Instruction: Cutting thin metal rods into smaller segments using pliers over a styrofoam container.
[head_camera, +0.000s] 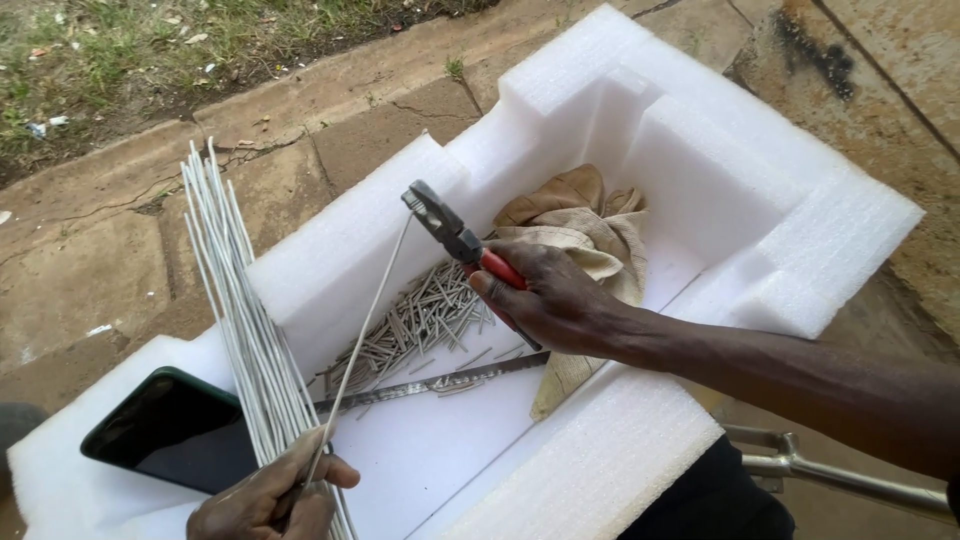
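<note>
A: Where does the single wire (362, 330) sit right now?

B: It runs up from the left hand (270, 498), whose fingers are pinched around its lower end together with the bundle of white wires (235, 300), to the nose of the pliers (455, 235), which appears to grip the wire's top end. The right hand (550, 300) has its fingers wrapped tight on the red handles.

A: How would you cut it cleanly?

B: I'd judge it best to keep the wire taut and square to the cutter, squeeze firmly in one go, and hold it over the pile of cut pieces (425, 320) in the white foam tray (760, 250) so the offcut drops there, clear of the hacksaw blade (430, 382), the cloth (580, 225) and the phone (170, 430)
</note>
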